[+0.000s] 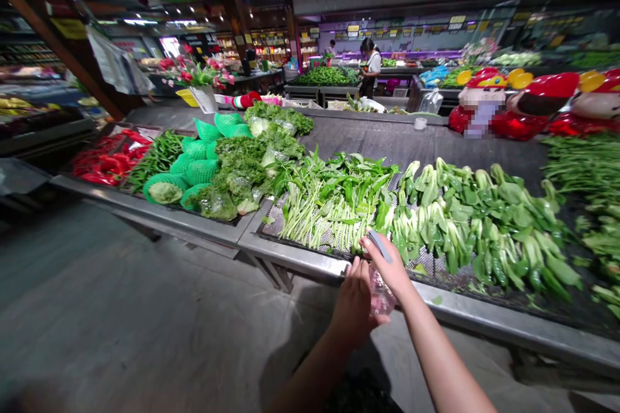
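Just in front of the stall's metal edge, both hands are on a clear, pinkish spray bottle (pixel 382 298). My left hand (pixel 355 302) is wrapped round the side of its body. Higher up, my right hand (pixel 390 264) grips the top, where a grey lever-like part (pixel 380 245) shows along the fingers. The bottle's neck is hidden by the hands. Right beyond them lie water spinach (pixel 334 200) with long pale stems and rows of bok choy (pixel 484 213), both on a perforated tray.
The stall's metal rim (pixel 295 258) runs across in front of me. To the left are leafy lettuce (pixel 242 168), net-wrapped vegetables (pixel 201 171), green peppers (pixel 157 158) and red peppers (pixel 111 161). Red figurines (pixel 542 103) stand at back right. A person (pixel 371 68) works behind.
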`<state>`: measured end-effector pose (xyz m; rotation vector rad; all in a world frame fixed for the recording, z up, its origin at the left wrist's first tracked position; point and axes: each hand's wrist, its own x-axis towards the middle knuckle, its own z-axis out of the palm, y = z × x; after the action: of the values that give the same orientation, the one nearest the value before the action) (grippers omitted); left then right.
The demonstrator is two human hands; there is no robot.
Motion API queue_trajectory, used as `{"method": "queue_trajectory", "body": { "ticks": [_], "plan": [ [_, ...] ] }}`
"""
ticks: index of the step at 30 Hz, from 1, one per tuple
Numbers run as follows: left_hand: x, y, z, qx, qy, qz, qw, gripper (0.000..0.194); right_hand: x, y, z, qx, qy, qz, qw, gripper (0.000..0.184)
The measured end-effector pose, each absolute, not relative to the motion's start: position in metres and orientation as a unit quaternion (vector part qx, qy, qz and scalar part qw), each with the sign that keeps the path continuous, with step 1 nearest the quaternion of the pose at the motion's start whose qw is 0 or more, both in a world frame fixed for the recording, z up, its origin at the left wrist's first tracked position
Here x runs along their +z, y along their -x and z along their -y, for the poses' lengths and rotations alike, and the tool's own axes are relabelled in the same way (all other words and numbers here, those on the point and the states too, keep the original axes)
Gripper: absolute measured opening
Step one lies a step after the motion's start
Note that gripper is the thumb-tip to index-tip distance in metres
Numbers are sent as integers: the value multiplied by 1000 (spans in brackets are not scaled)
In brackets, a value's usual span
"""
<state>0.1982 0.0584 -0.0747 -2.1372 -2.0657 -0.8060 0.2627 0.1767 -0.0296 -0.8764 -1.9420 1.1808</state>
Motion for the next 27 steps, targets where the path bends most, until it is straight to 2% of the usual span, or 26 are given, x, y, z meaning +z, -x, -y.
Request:
{"method": "queue_trajectory", "body": {
  "ticks": [7, 13, 21, 27],
  "plan": [
    [-76, -203, -73, -279, 681, 676, -48, 122, -23, -266, -185, 397, 385, 761, 339, 36],
    [-67, -174, -77, -269, 694, 663, -78, 123, -19, -249, -186, 396, 418, 737, 354, 38],
    [-43, -126, -79, -271, 716, 641, -52, 119, 2, -208, -181, 467, 367, 686, 420, 37],
    [-30, -101, -77, -239, 727, 639, -75, 125, 11, -189, -177, 363, 432, 708, 425, 42]
  ]
}}
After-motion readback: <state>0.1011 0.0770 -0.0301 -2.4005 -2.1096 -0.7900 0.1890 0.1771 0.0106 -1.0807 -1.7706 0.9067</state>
